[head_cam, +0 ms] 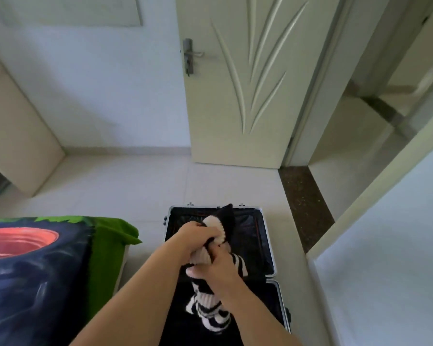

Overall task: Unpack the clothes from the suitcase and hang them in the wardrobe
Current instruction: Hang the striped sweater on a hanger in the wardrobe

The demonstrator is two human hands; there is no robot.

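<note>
Left hand (193, 234) and right hand (214, 268), close together, both clench a bunched striped sweater (215, 318); its end dangles below them over the open suitcase (251, 236).

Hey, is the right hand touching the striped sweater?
Touching. The head view shows the right hand with its fingers curled round a bunched part of the striped sweater, over the open suitcase.

Black-and-white striped knit garment (216, 318), bunched, lifted above open black-lined suitcase (268, 236) on floor
</note>
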